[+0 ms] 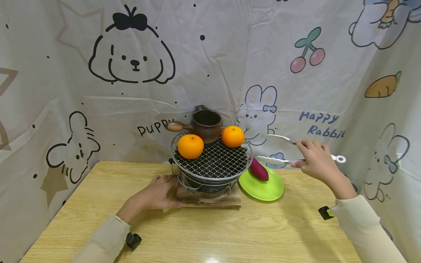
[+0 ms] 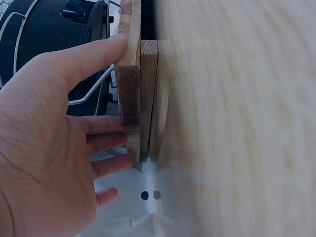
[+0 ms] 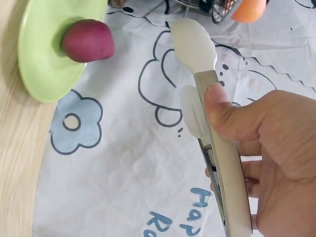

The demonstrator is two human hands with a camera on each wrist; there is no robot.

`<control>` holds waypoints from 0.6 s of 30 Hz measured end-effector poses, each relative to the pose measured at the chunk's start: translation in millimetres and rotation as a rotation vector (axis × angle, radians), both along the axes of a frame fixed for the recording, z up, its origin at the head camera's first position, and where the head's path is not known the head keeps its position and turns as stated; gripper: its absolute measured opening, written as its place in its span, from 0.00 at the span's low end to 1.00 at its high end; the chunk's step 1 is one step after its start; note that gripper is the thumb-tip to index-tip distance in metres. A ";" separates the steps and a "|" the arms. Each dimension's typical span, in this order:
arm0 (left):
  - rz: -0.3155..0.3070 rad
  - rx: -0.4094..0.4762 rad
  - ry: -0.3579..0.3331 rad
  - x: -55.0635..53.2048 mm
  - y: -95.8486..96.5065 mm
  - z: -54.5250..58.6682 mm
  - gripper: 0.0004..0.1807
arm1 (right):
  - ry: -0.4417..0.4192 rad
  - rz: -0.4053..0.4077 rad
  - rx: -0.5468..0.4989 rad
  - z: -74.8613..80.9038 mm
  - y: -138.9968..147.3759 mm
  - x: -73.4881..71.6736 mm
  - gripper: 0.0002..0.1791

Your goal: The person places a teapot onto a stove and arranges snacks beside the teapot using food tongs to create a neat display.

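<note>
The right grip (image 1: 315, 160), raised over the right side of the counter (image 1: 230, 233), grasps a pair of tongs (image 3: 228, 158), thumb on one arm and fingers on the other. The tongs' two pale ends stand well apart with nothing between them, and they point left. The purple vegetable (image 1: 258, 170) lies left of this grip and lower, on the green plate (image 1: 266, 193). The tongs' ends are above it and do not touch it. Its long axis slants from far left to near right, so the tongs' line crosses it at an angle rather than running along it. Its far-left end lies close to the rim of the round grill (image 1: 223, 160).

The right grip is clearly the nearer one; the left grip (image 1: 158, 193) is across the grill, at the left end of the wooden board (image 1: 210, 202) beneath it. That grip is not clenched: thumb and fairly straight fingers touch the board's corner. An orange (image 1: 190, 147) sits on the grill's left, another orange (image 1: 233, 136) at far right, with the brown pot (image 1: 206, 128) between and behind.
</note>
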State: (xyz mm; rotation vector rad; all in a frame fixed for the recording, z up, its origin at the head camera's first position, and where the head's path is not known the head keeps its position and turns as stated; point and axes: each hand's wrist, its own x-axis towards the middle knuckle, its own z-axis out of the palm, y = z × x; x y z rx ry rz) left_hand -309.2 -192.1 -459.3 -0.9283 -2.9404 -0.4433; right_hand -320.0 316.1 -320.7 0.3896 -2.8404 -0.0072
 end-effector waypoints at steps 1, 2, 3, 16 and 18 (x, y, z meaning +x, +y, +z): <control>0.000 0.000 -0.003 0.1 -0.2 0.0 0.55 | -0.006 0.001 0.008 0.0 -0.2 0.1 0.45; 0.001 0.001 -0.005 0.2 -0.2 0.1 0.55 | -0.009 0.002 0.017 0.1 -0.6 0.3 0.45; 0.002 0.002 -0.008 0.4 -0.2 0.3 0.55 | -0.014 0.004 0.026 0.1 -0.9 0.2 0.45; 0.004 0.002 -0.010 1.3 0.2 1.2 0.55 | -0.020 0.023 0.067 -6.8 -6.5 -1.1 0.44; 0.002 0.001 -0.005 1.2 0.1 0.6 0.55 | -0.023 0.025 0.066 -9.0 -7.4 -1.5 0.44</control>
